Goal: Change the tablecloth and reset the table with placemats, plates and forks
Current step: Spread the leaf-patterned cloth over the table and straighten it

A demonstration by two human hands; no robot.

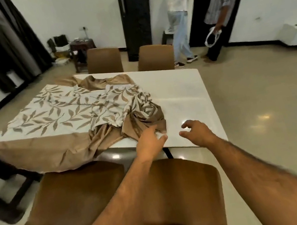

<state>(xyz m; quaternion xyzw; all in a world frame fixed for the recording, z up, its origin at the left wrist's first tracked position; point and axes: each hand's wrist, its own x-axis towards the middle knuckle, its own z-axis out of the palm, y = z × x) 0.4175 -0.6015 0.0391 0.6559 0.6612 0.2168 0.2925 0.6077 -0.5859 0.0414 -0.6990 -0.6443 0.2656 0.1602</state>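
Over a brown chair (118, 193), the left hand (150, 141) touched the bunched cloth (68, 114) near the table (184, 94)'s near edge, fingers extended; the right hand (196, 130) hovered empty, loosely curled, seemingly poised to gather it.

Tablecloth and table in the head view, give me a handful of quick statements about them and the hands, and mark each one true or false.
1. The leaf-patterned tablecloth covers the whole table. False: it is bunched over the left part, and the right part of the white top is bare.
2. The left hand is at the crumpled edge of the cloth. True.
3. The right hand holds a fork. False: it holds nothing and hovers over the bare tabletop with loosely curled fingers.
4. Two brown chairs stand at the far side of the table. True.
5. Plates are already set on the table. False: none are visible.
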